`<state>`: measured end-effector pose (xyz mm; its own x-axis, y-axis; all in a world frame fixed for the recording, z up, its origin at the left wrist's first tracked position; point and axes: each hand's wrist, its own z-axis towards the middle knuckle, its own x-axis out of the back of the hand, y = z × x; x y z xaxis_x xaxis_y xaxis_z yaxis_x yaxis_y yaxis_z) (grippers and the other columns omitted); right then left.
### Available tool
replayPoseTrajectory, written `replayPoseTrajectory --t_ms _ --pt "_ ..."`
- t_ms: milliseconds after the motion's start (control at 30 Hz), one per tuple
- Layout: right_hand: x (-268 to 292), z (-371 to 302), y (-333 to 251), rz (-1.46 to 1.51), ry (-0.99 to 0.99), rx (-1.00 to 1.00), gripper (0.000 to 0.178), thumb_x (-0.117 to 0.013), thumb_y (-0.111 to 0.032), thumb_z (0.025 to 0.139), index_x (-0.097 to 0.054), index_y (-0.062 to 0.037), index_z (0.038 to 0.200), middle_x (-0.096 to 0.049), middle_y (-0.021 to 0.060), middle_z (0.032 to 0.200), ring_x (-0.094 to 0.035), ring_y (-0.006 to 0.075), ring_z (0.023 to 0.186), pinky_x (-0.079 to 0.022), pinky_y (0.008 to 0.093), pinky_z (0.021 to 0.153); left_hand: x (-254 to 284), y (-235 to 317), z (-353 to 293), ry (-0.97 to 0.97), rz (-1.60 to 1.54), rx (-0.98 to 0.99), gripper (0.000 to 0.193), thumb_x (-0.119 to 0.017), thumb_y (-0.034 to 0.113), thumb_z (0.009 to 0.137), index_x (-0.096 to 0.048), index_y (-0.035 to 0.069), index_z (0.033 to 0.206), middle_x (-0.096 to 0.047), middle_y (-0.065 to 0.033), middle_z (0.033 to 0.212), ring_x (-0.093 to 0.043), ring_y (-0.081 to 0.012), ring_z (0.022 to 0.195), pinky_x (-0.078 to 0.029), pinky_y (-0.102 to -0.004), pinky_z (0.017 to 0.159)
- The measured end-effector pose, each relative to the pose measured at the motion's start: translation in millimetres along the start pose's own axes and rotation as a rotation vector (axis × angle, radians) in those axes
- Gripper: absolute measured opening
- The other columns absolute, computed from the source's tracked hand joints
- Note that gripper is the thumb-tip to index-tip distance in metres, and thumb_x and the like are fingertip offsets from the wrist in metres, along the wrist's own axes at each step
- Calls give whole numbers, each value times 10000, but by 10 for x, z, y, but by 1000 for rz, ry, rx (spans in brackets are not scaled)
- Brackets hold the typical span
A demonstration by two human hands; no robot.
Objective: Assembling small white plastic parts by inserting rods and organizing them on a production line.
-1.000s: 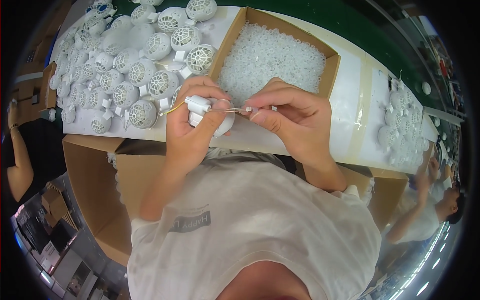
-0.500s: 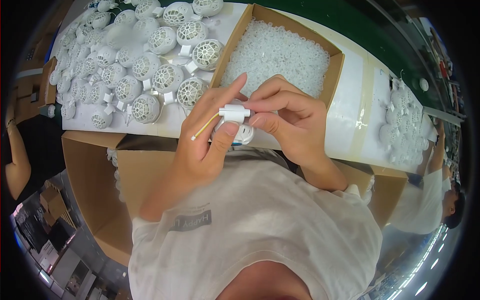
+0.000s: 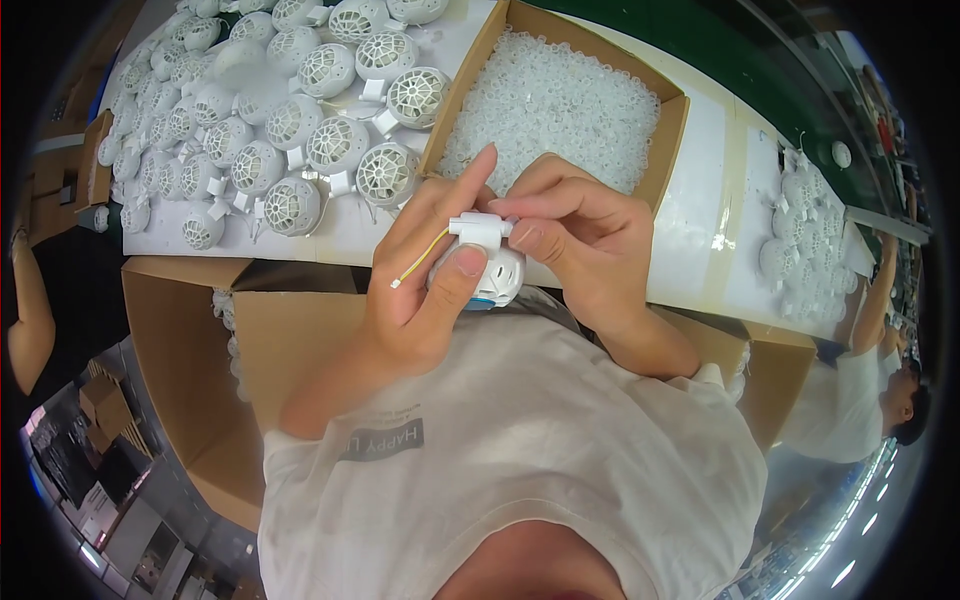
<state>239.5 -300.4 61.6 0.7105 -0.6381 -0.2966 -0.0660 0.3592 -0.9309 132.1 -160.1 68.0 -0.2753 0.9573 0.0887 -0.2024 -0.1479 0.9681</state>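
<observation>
Above the table's near edge, my left hand (image 3: 415,275) is closed round a white round fan housing (image 3: 505,275) with slots in its side and a bit of blue underneath. A white T-shaped joint (image 3: 480,232) sticks up from the housing, with my left thumb pressed on its stem. From the joint's left end hangs a thin yellow-and-white wire (image 3: 418,260) with a small white plug. Thumb and index finger of my right hand (image 3: 590,245) pinch a small clear piece at the joint's right end. The fingertips mostly hide that piece, so its shape is unclear.
Right behind my hands stands an open cardboard box (image 3: 678,150) full of small clear plastic rings (image 3: 560,110). Many white grilled housings (image 3: 290,205) cover the table's left, more (image 3: 800,245) its right. Open cartons (image 3: 190,370) stand below the edge. Other people (image 3: 850,400) are at both sides.
The housing has tipped and shifted slightly right and toward me, so more of its slotted side shows. My right fingertips stay at the joint's right end.
</observation>
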Motion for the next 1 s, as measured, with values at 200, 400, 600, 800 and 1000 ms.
replayPoseTrajectory --t_ms 200,400,600,800,1000 --pt "221 197 -100 -561 -191 485 166 -747 81 749 -721 23 902 -686 114 853 -608 220 763 -472 328 683 -26 75 -29 -31 -453 407 523 -475 272 1053 -459 -74 1445 -582 -132 1137 -542 -183 999 -427 -312 912" --pt "280 305 -295 -974 -330 573 139 -763 50 689 -702 -2 802 -663 71 753 -595 234 692 -456 336 656 -104 4 -13 -9 -230 357 525 -500 258 1049 -454 -94 1436 -587 -144 1154 -549 -191 1032 -430 -328 939" --pt "290 212 -233 -680 -297 287 198 -806 -40 693 -733 4 872 -669 75 814 -613 230 745 -477 337 694 -11 38 5 -71 166 63 609 -588 249 1010 -400 -121 1455 -568 -187 1159 -558 -243 1033 -459 -349 921" --pt "179 87 -208 -468 -284 103 380 -829 -93 700 -750 -2 1061 -668 107 967 -616 209 883 -498 327 738 56 -101 24 -39 143 -156 910 -736 444 879 -353 -120 1481 -539 -198 1148 -566 -260 977 -478 -340 861" --pt "104 38 -84 -421 -247 174 378 -805 -104 728 -739 2 1085 -672 124 1008 -595 214 880 -492 319 751 110 -89 115 -84 394 -346 1087 -820 548 682 -407 -77 1469 -532 -212 1221 -587 -262 992 -497 -361 822"
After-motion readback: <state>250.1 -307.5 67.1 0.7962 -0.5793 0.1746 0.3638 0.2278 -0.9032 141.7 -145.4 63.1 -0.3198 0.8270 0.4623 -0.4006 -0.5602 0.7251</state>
